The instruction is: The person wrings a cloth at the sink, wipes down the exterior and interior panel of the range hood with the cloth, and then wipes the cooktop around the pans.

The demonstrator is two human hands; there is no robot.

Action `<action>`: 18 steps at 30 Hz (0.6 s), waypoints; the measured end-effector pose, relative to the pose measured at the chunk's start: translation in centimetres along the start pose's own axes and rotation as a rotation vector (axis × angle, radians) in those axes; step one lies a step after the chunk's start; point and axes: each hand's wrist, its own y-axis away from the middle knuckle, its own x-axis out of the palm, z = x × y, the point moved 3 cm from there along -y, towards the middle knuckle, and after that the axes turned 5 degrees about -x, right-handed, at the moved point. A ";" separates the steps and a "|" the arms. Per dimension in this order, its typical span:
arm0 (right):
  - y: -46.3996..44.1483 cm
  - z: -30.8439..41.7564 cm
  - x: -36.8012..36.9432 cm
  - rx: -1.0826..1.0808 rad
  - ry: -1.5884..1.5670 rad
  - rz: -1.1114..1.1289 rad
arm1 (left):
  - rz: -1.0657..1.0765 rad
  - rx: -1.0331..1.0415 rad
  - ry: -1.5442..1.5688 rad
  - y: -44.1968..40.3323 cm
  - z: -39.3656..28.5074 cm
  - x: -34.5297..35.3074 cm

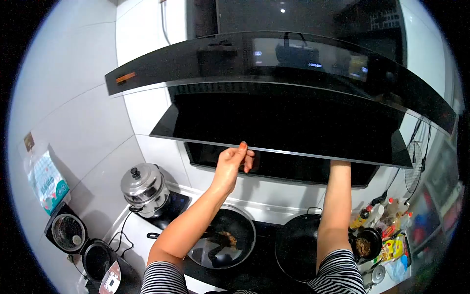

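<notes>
A black range hood (279, 61) with lit blue symbols spans the top of the view. Below its front band hangs a tilted black panel (284, 122) with a thin silver lower edge. My left hand (236, 159) pinches that edge near its middle, thumb on the front face and fingers curled underneath. My right forearm reaches up behind the same panel at the right, and the panel hides my right hand. Behind and below the panel, another dark panel (289, 167) lies along the white tiled wall.
A lidded pan (223, 237) and a black wok (296, 245) stand on the dark stove. At left are a steel steamer pot (143, 188) and an open rice cooker (98, 262). Bottles (374, 215), a small black pan (367, 245) and packets crowd the right counter.
</notes>
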 end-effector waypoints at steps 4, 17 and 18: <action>3.5 -3.4 5.5 0.051 -0.032 0.040 | -0.056 0.003 0.148 -0.1 -0.4 -4.6; 16.7 -15.8 22.8 0.285 -0.175 0.054 | -0.299 0.158 0.046 -0.8 -2.9 -22.7; 17.9 -16.7 24.2 0.329 -0.197 0.053 | -0.312 0.154 0.050 -0.9 -2.9 -23.2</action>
